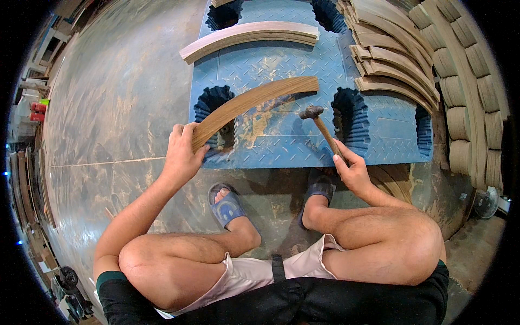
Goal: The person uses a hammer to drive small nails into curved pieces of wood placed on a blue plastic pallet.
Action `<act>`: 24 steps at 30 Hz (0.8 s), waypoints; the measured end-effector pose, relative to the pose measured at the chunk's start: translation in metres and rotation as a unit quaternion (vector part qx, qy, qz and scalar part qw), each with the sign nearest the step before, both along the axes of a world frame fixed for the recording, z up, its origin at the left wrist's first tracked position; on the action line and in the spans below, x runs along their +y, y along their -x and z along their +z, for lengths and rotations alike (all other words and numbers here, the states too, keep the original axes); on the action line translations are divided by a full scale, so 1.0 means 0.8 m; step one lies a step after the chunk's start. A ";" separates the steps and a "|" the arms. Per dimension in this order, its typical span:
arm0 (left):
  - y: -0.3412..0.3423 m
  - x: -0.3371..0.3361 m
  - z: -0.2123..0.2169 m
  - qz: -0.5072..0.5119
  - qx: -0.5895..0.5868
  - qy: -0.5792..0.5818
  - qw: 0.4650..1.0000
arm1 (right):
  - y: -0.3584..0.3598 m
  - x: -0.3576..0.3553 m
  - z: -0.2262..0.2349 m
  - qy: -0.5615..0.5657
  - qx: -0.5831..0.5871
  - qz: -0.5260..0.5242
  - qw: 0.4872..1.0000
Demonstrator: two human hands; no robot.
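Observation:
My left hand (pixel 184 150) is closed round the near left end of a curved wooden strip (pixel 254 98). The strip arches over the blue plastic pallet (pixel 271 145), its far end reaching toward the middle. In my right hand (pixel 352 169) is a hammer (pixel 326 133) with a wooden handle and a dark metal head. The hammer head is above the pallet, a little to the right of and nearer than the strip's far end, and apart from it. Farther back on the pallet lie stacked curved wooden pieces (pixel 252 39), paler than the held one.
Several curved wooden pieces (pixel 395 54) are piled at the pallet's right side. Beyond them stand tall stacks of curved wood (pixel 459 103). The pallet has deep ribbed holes (pixel 351 116). A small fan-like object (pixel 486 202) stands at the far right. Concrete floor (pixel 124 97) spreads to the left.

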State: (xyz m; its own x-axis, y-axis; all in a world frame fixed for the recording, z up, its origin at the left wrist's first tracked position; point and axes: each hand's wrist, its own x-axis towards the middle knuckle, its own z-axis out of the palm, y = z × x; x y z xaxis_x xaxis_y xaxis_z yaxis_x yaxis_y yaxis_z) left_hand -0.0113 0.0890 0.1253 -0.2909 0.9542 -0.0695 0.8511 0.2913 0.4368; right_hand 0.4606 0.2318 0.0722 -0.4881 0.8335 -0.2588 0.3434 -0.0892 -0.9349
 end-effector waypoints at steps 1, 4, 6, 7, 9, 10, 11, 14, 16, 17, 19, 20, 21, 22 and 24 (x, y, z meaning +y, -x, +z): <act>0.000 0.000 -0.002 0.000 0.002 -0.004 1.000 | -0.001 0.001 0.000 0.010 -0.003 -0.002 1.000; -0.001 -0.003 0.001 0.004 0.012 -0.014 1.000 | -0.002 0.003 -0.007 0.017 -0.006 -0.005 1.000; 0.001 -0.010 0.003 0.014 0.012 -0.020 1.000 | 0.004 0.005 -0.011 0.035 -0.012 -0.006 0.999; 0.002 -0.004 0.002 0.013 0.005 -0.028 1.000 | 0.002 0.006 -0.004 0.049 -0.026 -0.014 0.998; 0.004 0.003 -0.003 0.014 -0.011 -0.043 0.999 | -0.009 0.011 -0.002 0.047 -0.050 -0.014 0.998; 0.007 0.002 -0.004 0.018 -0.016 -0.049 0.999 | -0.010 0.013 -0.005 0.032 -0.059 -0.002 0.998; 0.016 -0.002 -0.003 0.026 -0.020 -0.057 0.998 | -0.012 0.014 -0.010 -0.022 -0.075 0.025 0.997; 0.042 -0.023 0.001 0.058 -0.035 -0.100 0.993 | -0.010 0.024 -0.012 -0.114 -0.107 0.091 0.984; 0.070 -0.040 -0.007 0.096 -0.034 -0.135 0.986 | 0.001 0.043 0.017 -0.073 -0.119 0.123 0.983; 0.079 -0.047 -0.005 0.123 -0.019 -0.154 0.980 | 0.012 0.054 0.041 -0.081 -0.116 0.145 0.979; 0.103 -0.086 -0.014 0.183 -0.001 -0.192 0.964 | 0.035 0.074 0.098 -0.145 -0.076 0.199 0.966; 0.109 -0.116 -0.030 0.218 0.007 -0.211 0.953 | 0.056 0.083 0.131 -0.188 -0.083 0.238 0.949; 0.115 -0.141 -0.042 0.247 0.022 -0.225 0.942 | 0.082 0.092 0.159 -0.224 -0.074 0.273 0.932; 0.117 -0.173 -0.065 0.289 0.026 -0.220 0.931 | 0.106 0.099 0.189 -0.270 -0.068 0.305 0.911; 0.105 -0.235 -0.110 0.368 0.003 -0.194 0.909 | 0.159 0.107 0.248 -0.339 -0.070 0.352 0.870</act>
State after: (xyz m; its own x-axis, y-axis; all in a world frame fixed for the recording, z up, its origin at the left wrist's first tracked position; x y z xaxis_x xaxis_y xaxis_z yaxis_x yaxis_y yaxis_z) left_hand -0.0950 -0.0993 0.0372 -0.8593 0.4538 0.2359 0.4920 0.6073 0.6238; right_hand 0.3335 0.3171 0.2705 -0.9422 0.3260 0.0779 0.2054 0.7452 -0.6344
